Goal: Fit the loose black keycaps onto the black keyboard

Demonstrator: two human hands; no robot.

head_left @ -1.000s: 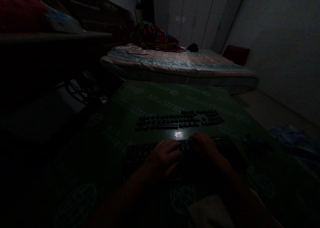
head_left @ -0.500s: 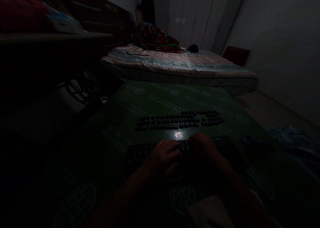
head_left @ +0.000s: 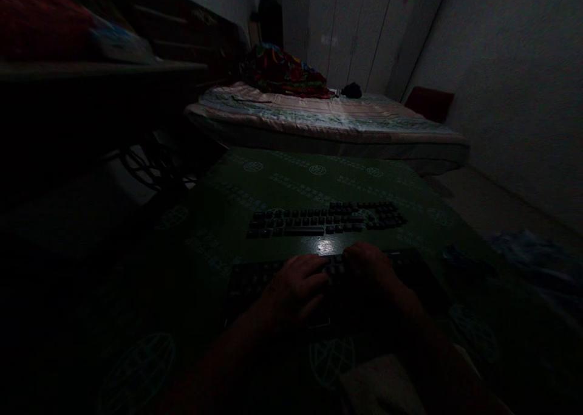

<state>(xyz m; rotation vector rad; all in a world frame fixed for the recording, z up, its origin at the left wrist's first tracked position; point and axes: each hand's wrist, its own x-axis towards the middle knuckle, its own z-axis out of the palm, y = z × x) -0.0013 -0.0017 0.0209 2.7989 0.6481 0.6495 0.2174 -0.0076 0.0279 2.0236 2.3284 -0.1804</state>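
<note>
Near keyboard (head_left: 319, 281), black, is lying at the close edge of the green table (head_left: 282, 184) under both hands; the left hand (head_left: 294, 287) is resting on its middle keys with fingers loosely curled and gripping nothing, and the right hand (head_left: 371, 269) is sitting just beside it on the keys to the right, curled likewise, though the gloom is hiding whether it is pinching anything. Second keyboard (head_left: 325, 219), also black, is lying untouched just beyond the first, a bright glint on the table between them. Bed (head_left: 328, 120) with a striped cover is standing past the table's far edge, a heap of coloured cloth (head_left: 282, 68) sitting at its far left end.
</note>
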